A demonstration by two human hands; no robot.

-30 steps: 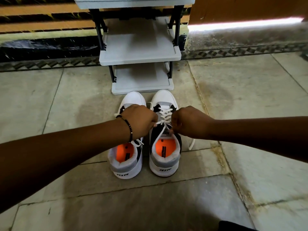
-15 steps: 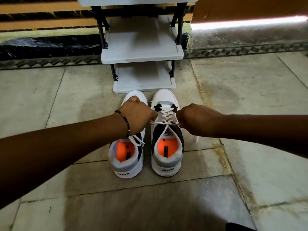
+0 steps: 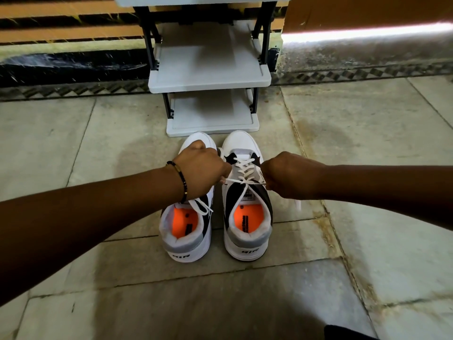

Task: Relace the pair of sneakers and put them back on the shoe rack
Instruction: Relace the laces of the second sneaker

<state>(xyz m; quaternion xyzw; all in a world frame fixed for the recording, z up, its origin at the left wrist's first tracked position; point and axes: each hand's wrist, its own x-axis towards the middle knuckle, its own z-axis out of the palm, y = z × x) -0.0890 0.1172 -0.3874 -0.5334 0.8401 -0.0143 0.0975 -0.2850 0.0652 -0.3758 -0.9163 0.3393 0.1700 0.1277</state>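
Two white, grey and black sneakers with orange insoles stand side by side on the floor, toes toward the rack. My left hand (image 3: 203, 168) hovers over the left sneaker (image 3: 186, 231) and pinches one end of the right sneaker's white lace (image 3: 242, 179). On the other side of the right sneaker (image 3: 247, 217), my right hand (image 3: 286, 177) grips the opposite end. Between my fists the lace runs taut across the tongue. The left sneaker's front half is hidden under my left hand. The grey shoe rack (image 3: 208, 82) stands just beyond the toes.
The rack's lower shelf (image 3: 210, 114) and middle shelf hold nothing. Stone floor tiles (image 3: 367, 133) spread to both sides. A patterned border and a wall with orange slats (image 3: 61, 33) run behind the rack. A dark shape (image 3: 343, 333) shows at the bottom edge.
My hands have drawn apart, left one leftward and right one rightward, pulling the lace tight across the right sneaker. The view has shifted slightly.
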